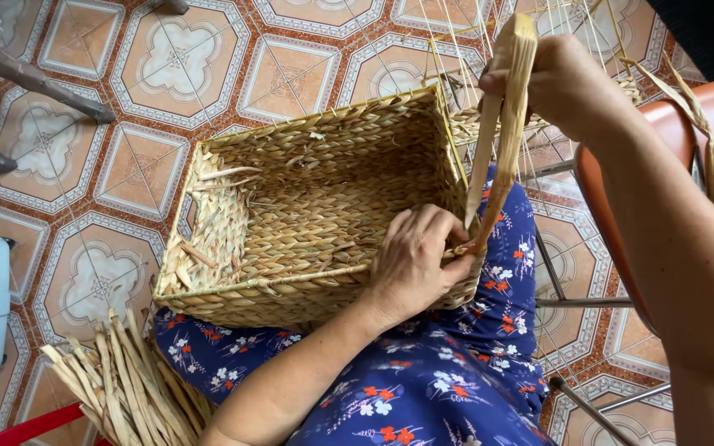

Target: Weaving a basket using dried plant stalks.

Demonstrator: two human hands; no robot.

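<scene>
A straw basket [307, 206] sits on the person's lap, on a blue dress [431, 372] with flowers. The left hand [415, 260] rests on the near rim and pinches the low end of a dry straw strip [502, 124] there. The right hand [559, 83] is up high, closed around the top of the same strip. More straw [126, 384] lies in a bundle by the knee. The floor [126, 107] has patterned tiles. An orange chair [704, 111] stands to the right.
</scene>
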